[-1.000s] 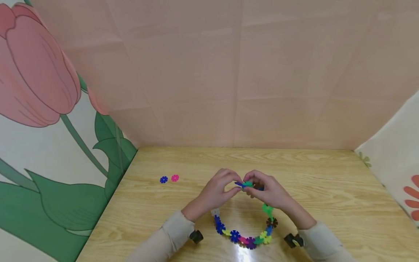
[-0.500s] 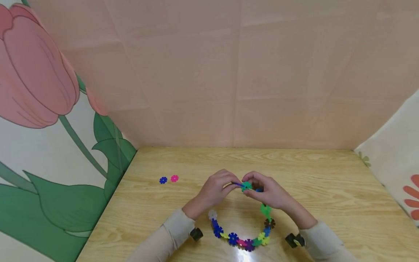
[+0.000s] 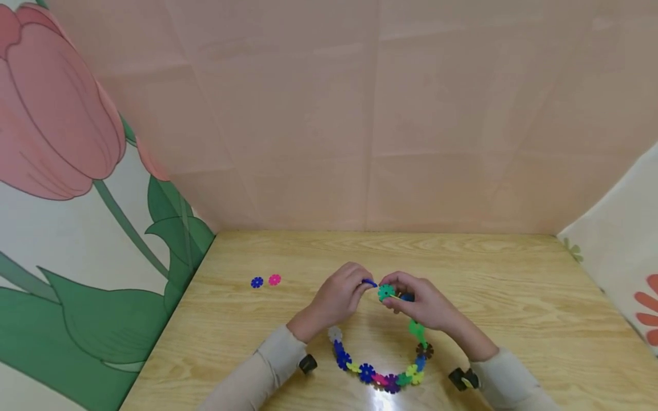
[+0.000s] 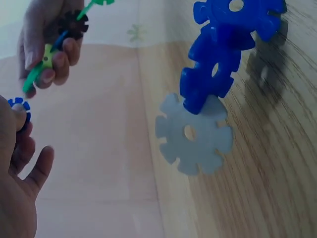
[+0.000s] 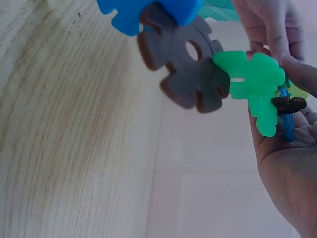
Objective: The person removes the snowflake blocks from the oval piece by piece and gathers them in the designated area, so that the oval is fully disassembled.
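"Chain (image 3: 366, 373) first: where does it lie?"

"It's a run of slotted, flower-shaped plastic discs. The near part curves across the worktop (image 3: 514, 274), from a whitish disc (image 3: 335, 334) below the left hand (image 3: 333, 295) round to the right hand (image 3: 424, 299)."

"And the fingers on the right?"

"They and the thumb pinch the chain's raised end, where a teal-green disc (image 3: 386, 293) faces the left hand. Just below that grip, the right wrist view shows a bright green disc (image 5: 252, 74) joined to a brown disc (image 5: 183, 74)."

"The left ones?"

"Pinching a blue disc (image 3: 368, 282), tilted, just beside the teal-green one. Whether their edges touch, I can't tell."

"Anything loose?"

"A second blue disc (image 3: 257, 282) and a pink disc (image 3: 275, 279) lie flat, near each other, well left of both hands."
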Demonstrator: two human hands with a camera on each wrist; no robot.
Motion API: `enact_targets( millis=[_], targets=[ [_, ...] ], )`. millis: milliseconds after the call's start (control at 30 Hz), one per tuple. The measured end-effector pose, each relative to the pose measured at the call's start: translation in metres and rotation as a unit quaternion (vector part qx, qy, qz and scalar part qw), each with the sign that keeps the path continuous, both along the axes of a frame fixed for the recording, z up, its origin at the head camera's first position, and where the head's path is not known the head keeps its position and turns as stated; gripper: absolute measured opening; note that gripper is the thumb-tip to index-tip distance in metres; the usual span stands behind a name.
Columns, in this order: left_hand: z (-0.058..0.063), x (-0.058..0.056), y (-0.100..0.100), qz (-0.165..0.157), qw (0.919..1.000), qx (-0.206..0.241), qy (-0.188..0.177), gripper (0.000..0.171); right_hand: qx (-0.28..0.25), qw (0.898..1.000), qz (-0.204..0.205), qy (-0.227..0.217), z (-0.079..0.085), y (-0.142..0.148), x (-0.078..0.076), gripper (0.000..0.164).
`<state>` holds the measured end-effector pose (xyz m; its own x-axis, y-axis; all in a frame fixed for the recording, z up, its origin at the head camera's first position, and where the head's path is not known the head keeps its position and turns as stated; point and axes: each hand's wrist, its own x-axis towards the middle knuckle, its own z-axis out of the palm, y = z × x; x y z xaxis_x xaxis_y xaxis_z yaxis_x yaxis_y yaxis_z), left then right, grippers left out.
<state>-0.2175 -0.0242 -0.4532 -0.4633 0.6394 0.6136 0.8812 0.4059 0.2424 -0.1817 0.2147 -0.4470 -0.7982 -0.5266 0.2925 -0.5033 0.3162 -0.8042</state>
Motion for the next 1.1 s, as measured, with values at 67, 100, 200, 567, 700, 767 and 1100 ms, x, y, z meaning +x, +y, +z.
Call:
enact_targets(
  millis=[67, 100, 200, 567, 700, 767, 1100],
  targets=[
    [-0.002, 0.0, -0.003, 0.011, 0.9988, 0.011, -0.047, 0.009, 0.008, 1.0, -0.007, -0.007, 0.001, 0.001, 0.001, 0.025],
    [-0.003, -0.001, -0.005, 0.017, 0.9972, 0.018, -0.07, 0.01, 0.013, 1.0, -0.01, -0.011, 0.001, 0.001, 0.001, 0.026],
    [-0.006, -0.003, -0.013, 0.043, 0.99, 0.04, -0.128, 0.013, 0.026, 0.999, -0.021, -0.022, 0.003, 0.002, 0.001, 0.028],
    [-0.025, -0.011, -0.076, 0.182, 0.9163, 0.071, -0.35, 0.023, 0.032, 0.999, -0.007, -0.037, 0.0, 0.006, -0.001, 0.035],
    [-0.028, -0.011, -0.106, 0.212, 0.9008, 0.051, -0.375, 0.027, 0.02, 0.999, 0.01, -0.035, -0.003, 0.008, -0.003, 0.034],
    [-0.029, -0.011, -0.119, 0.228, 0.8952, 0.045, -0.38, 0.027, 0.017, 0.999, 0.013, -0.03, -0.004, 0.008, -0.004, 0.03],
    [-0.033, -0.01, -0.172, 0.292, 0.8775, 0.038, -0.378, 0.023, 0.015, 1.0, -0.019, -0.019, -0.005, 0.009, -0.008, 0.028]
  ],
)
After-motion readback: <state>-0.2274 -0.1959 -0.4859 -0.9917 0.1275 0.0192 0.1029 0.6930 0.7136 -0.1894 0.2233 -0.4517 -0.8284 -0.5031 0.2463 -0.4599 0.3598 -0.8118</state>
